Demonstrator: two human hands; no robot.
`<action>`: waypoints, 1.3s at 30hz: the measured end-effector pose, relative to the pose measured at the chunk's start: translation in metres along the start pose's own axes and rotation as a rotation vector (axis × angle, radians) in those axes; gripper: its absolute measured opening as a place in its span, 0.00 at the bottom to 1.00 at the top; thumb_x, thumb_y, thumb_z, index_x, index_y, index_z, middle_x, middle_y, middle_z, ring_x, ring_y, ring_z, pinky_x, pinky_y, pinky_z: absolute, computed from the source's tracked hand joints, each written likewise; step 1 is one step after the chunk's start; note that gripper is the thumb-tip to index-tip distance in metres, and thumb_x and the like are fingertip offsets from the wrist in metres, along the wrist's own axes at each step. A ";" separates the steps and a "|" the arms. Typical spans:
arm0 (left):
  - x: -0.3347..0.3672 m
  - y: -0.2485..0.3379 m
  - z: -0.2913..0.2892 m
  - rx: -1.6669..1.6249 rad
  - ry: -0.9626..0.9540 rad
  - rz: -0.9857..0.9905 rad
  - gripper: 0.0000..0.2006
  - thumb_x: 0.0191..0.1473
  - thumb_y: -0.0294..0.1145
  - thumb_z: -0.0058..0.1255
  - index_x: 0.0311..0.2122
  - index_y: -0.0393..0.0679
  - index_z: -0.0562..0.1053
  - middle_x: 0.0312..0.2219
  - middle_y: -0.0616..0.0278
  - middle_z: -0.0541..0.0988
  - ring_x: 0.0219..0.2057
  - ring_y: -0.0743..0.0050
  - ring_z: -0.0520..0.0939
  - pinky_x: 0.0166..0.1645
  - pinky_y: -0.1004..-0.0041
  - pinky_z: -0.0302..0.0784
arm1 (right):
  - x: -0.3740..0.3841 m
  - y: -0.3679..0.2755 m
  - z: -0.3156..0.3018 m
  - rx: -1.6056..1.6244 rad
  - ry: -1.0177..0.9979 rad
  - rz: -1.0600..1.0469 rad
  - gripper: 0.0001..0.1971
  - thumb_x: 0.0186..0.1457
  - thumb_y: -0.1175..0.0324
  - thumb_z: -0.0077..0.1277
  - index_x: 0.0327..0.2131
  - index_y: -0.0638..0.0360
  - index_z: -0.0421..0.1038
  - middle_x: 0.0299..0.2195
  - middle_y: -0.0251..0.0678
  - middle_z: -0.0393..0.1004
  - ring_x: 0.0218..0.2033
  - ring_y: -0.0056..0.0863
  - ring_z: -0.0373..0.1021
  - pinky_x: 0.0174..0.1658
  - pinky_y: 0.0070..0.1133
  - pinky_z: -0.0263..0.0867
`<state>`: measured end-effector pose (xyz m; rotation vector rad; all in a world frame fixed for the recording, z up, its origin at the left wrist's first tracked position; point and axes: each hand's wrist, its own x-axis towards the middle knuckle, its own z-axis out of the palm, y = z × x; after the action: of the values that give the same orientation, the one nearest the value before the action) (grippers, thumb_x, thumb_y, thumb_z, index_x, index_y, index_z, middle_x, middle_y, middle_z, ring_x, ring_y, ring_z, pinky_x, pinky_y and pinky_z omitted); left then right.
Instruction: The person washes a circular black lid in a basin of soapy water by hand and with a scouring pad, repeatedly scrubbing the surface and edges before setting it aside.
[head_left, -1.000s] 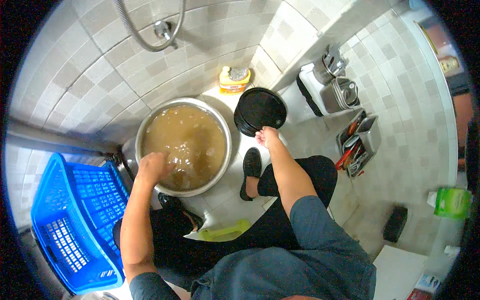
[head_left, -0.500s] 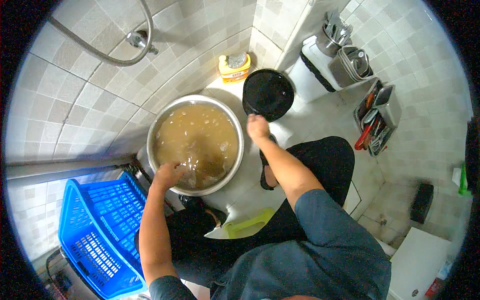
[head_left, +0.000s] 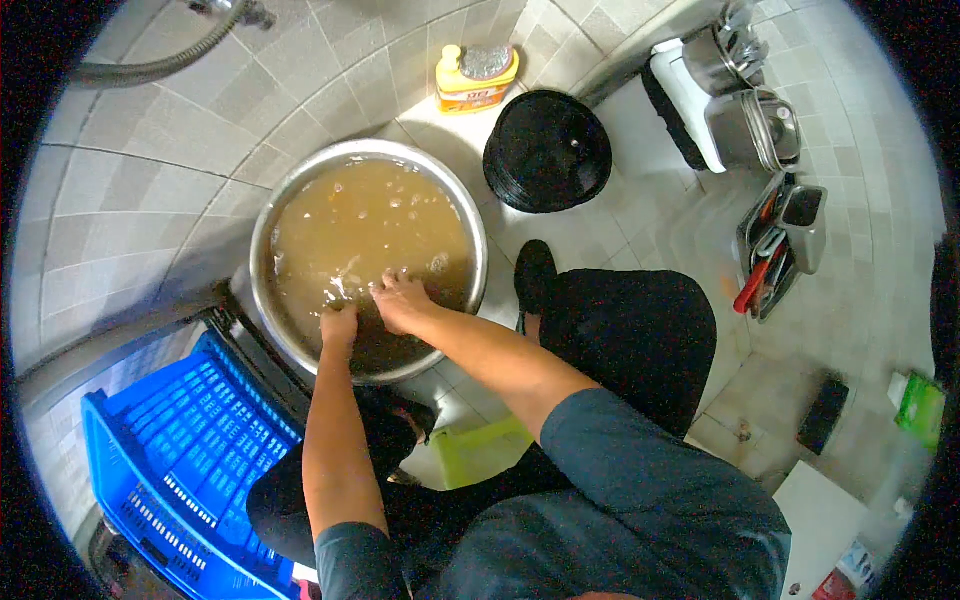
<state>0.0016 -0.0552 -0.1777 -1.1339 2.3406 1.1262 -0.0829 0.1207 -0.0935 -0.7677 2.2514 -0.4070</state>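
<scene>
Head view, only cam. Got L hand [head_left: 340, 325] and R hand [head_left: 402, 302] at near half of basin [head_left: 260, 255], side by side, close but apart. Filled w/ murky water [head_left: 350, 220], mostly lying far side of both. Round basin, so no long axis to note. Also round: black stack [head_left: 548, 150], outside basin, far-right of hands, close to rim. Nearer to R hand than L.

L hand: dipped at fingertips, hidden by water, can't tell if gripping. R hand: fingers slightly apart at water surface, back side up; can't see anything in grip, but underside hidden, so can't be sure.

Beyond rim, far-right: yellow bottle [head_left: 470, 97]. Near-left: blue crate [head_left: 215, 405].

Vs 0.5 s ago: brought R hand left, from near side of black stack to basin, now next to L hand. Kept L hand approx same spot. Shifted cam a bit too.
</scene>
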 end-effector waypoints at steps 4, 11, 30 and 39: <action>0.016 -0.026 -0.024 -0.089 -0.010 -0.090 0.26 0.46 0.36 0.54 0.49 0.29 0.71 0.47 0.43 0.77 0.47 0.49 0.77 0.51 0.63 0.71 | 0.030 -0.029 0.007 -0.015 -0.130 -0.095 0.23 0.48 0.72 0.52 0.51 0.60 0.68 0.58 0.52 0.64 0.56 0.49 0.65 0.56 0.40 0.64; 0.021 -0.008 0.022 0.033 0.163 -0.232 0.20 0.47 0.38 0.55 0.41 0.34 0.78 0.41 0.42 0.81 0.41 0.43 0.82 0.48 0.57 0.76 | 0.036 0.009 0.031 -0.080 0.132 -0.042 0.19 0.51 0.71 0.51 0.48 0.55 0.71 0.53 0.45 0.71 0.52 0.39 0.70 0.51 0.37 0.69; 0.082 -0.144 0.070 0.375 0.057 0.045 0.23 0.53 0.41 0.56 0.51 0.39 0.73 0.48 0.52 0.78 0.45 0.54 0.80 0.48 0.64 0.77 | 0.057 0.057 0.093 -0.255 0.296 -0.253 0.08 0.46 0.72 0.50 0.31 0.55 0.76 0.29 0.38 0.79 0.33 0.38 0.77 0.33 0.35 0.72; -0.027 0.023 -0.035 0.022 0.355 -0.162 0.23 0.42 0.36 0.57 0.45 0.35 0.76 0.37 0.44 0.82 0.41 0.45 0.82 0.50 0.58 0.74 | 0.029 0.013 -0.011 0.435 0.249 0.079 0.22 0.45 0.69 0.58 0.44 0.64 0.64 0.38 0.56 0.74 0.42 0.53 0.72 0.46 0.38 0.68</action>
<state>0.0029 -0.0589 -0.1278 -1.5943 2.4484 0.9011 -0.1123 0.1134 -0.1073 -0.4173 2.2888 -0.9590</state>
